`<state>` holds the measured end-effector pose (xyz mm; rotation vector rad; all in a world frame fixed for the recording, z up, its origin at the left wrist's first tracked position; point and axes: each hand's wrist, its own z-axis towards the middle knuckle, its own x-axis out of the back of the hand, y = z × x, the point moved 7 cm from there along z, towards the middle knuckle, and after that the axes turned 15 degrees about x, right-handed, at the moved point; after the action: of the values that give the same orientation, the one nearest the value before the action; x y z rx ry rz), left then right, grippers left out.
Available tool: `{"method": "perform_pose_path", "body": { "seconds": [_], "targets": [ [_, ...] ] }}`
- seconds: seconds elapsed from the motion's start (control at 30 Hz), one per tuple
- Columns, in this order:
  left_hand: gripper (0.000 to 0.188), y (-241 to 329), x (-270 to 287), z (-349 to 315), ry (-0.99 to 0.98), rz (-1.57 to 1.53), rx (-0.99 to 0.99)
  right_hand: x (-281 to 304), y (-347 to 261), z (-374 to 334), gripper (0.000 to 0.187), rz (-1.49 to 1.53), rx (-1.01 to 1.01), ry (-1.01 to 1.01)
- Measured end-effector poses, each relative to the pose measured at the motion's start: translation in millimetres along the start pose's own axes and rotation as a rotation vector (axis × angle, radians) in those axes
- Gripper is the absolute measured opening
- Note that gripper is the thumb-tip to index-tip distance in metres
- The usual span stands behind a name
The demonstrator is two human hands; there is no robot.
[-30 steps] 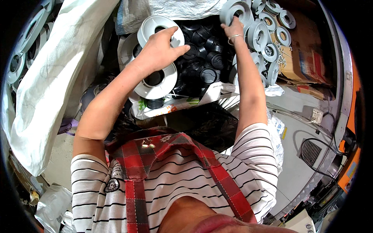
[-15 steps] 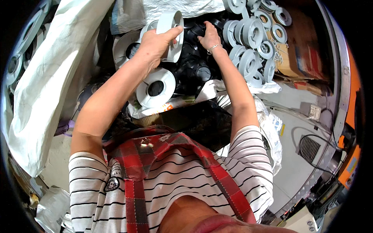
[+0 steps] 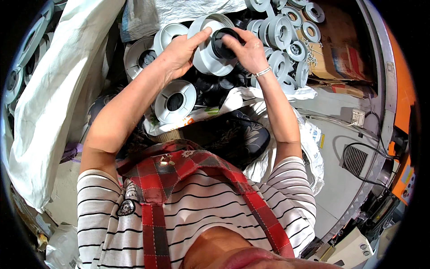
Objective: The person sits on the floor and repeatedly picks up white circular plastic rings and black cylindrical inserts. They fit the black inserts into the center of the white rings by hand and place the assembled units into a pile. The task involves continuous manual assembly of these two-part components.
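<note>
My left hand (image 3: 181, 53) is closed on the rim of a wide grey plastic flanged ring (image 3: 204, 58), held up above the pile. Between the thumb and fingers of my right hand (image 3: 247, 50) is a round black plastic cap (image 3: 224, 43), which lies over the middle of the grey ring; whether it is seated in the hole I cannot tell. Below them is a heap of black plastic parts (image 3: 215, 89). Grey discs with black centres lie to the left, one (image 3: 175, 101) nearest me and another (image 3: 141, 58) farther left.
Several narrower grey rings (image 3: 280, 33) are piled at the far right by cardboard (image 3: 333, 54). A long white woven sack (image 3: 53, 103) runs down the left side. A grey metal panel (image 3: 329, 157) with a black cable (image 3: 363, 179) stands at the right.
My right hand has picked a black cap out of the heap and brought it left to the grey ring. My left hand has turned the ring so its face shows.
</note>
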<state>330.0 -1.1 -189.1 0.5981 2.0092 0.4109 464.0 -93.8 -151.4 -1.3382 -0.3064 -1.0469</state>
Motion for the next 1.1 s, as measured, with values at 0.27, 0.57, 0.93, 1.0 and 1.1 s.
{"method": "perform_pose_path", "body": {
  "seconds": [0.27,0.57,0.93,1.0,1.1],
  "targets": [
    [0.049,-2.5,2.6,-8.5,-0.035,0.291,0.086,4.8,-73.5,-7.9,0.077,-0.220,0.361,-0.324],
    [0.042,-8.8,-2.2,-6.5,-0.125,0.309,0.146,4.2,-84.8,-17.9,0.076,-0.176,0.641,-0.464],
    [0.037,-12.0,6.5,0.4,-0.138,0.245,0.138,-6.6,-80.8,-24.1,0.074,-0.246,0.789,-0.431],
    [0.037,-11.3,6.5,0.8,-0.133,0.217,0.136,-7.6,-80.9,-22.3,0.075,-0.266,0.720,-0.441],
    [0.037,-8.7,-3.8,-2.2,-0.124,0.134,0.013,-7.9,-63.8,-17.5,0.073,-0.262,0.493,-0.286]
  ]
}}
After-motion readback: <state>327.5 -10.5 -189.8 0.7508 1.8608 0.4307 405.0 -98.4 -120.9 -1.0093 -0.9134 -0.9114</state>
